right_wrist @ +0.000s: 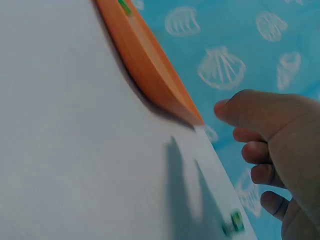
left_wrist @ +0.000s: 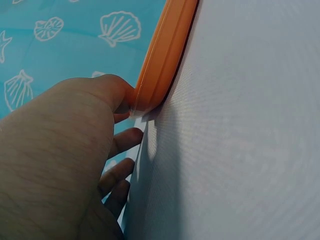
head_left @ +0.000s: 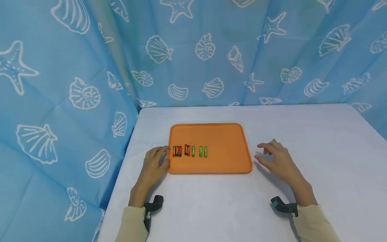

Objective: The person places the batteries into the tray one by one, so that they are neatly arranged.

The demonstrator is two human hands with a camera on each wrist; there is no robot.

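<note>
My left hand (head_left: 152, 166) is at the left edge of an orange tray (head_left: 225, 148), thumb and fingertips at its rim. In the left wrist view, the thumb meets the corner of the tray (left_wrist: 167, 55) while the other fingers spread loosely below. Several red-and-black batteries (head_left: 177, 151) and green batteries (head_left: 200, 151) lie in the tray's left half. My right hand (head_left: 279, 163) hovers beside the tray's right edge, fingers loosely bent and nothing between them. Just beyond it lies another green battery (head_left: 274, 140), partly hidden by the hand; the right wrist view shows a green piece (right_wrist: 237, 221) on the table.
A white cloth covers the table (head_left: 217, 208). Behind and to the left hangs a blue curtain (head_left: 187, 70) with white shell and starfish prints. Each wrist wears a black camera mount (head_left: 284, 205).
</note>
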